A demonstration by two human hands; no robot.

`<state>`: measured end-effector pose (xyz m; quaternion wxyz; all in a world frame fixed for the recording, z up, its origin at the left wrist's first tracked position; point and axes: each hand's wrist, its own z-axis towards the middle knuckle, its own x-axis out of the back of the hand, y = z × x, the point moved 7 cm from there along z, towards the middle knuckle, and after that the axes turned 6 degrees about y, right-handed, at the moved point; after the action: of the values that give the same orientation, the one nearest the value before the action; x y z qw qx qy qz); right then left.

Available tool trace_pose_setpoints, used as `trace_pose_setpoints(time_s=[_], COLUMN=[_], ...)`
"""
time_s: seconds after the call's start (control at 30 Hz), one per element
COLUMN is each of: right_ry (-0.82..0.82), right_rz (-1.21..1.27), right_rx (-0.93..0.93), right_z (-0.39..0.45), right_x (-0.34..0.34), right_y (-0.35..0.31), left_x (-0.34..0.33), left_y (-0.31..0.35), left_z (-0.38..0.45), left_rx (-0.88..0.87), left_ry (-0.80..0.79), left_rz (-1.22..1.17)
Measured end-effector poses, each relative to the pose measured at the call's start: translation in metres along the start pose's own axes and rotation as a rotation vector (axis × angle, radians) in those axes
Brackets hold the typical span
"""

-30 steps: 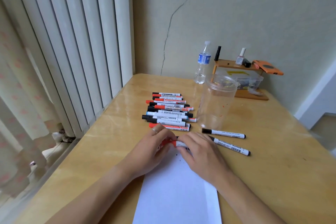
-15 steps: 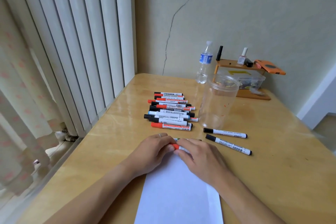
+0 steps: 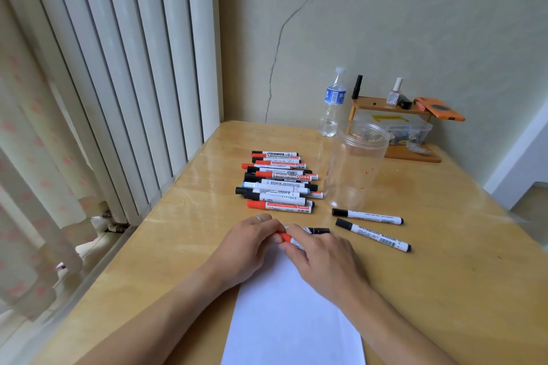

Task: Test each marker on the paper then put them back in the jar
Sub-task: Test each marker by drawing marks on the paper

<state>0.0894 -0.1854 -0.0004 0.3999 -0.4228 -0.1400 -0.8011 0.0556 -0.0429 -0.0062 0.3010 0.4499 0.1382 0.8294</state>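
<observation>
Both hands are meeting at the far end of the paper (image 3: 292,314), which is lying on the bench (image 3: 444,290) in front of the person. The left hand (image 3: 247,249) is pinching the red cap end of a red marker (image 3: 287,238), and the right hand (image 3: 321,258) is curling round its white barrel, so each grip is clamped on that one pen. I cannot tell whether the cap is coming off or going back on; no marks are showing on the sheet from here, so I'd guess it is being opened for its test.

The jar (image 3: 354,166) is standing empty just beyond the paper, to the right. Left of the jar a row of markers (image 3: 280,182) is lying side by side. Between jar and paper two black-capped markers (image 3: 370,227) are lying apart from the row, and a third black one (image 3: 318,230) is peeking out behind the right hand.

Next, I'd say, the pen needs its tip drawn across the sheet, then recapping firmly before it is dropped into the jar.
</observation>
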Motion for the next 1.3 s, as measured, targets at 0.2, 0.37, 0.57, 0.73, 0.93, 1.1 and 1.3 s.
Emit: trace_pose_setpoints(time_s=[0.2, 0.37, 0.57, 0.73, 0.93, 1.1, 1.3], right_ry=[0.01, -0.06, -0.265, -0.354, -0.202, 0.047, 0.046], right_rz=[0.017, 0.008, 0.086, 0.22, 0.343, 0.576, 0.851], right_rx=[-0.06, -0.115, -0.105, -0.105, -0.114, -0.21, -0.413], right_z=[-0.003, -0.002, -0.006, -0.004, -0.002, 0.011, 0.008], right_x=[-0.007, -0.001, 0.002, 0.003, 0.013, 0.031, 0.011], right_y=[0.01, 0.024, 0.024, 0.029, 0.028, 0.028, 0.028], left_x=[0.005, 0.01, 0.012, 0.012, 0.006, 0.003, 0.005], left_y=[0.0, -0.009, -0.012, -0.023, -0.031, -0.025, -0.028], left_z=[-0.001, 0.001, 0.004, 0.003, 0.0, -0.001, -0.002], left_rx=[-0.002, 0.082, 0.112, 0.155, 0.196, 0.1, 0.057], left_ry=[0.034, 0.097, 0.071, 0.058, 0.032, -0.093, -0.156], left_rz=[0.021, 0.022, -0.025, 0.023, 0.172, 0.223, 0.212])
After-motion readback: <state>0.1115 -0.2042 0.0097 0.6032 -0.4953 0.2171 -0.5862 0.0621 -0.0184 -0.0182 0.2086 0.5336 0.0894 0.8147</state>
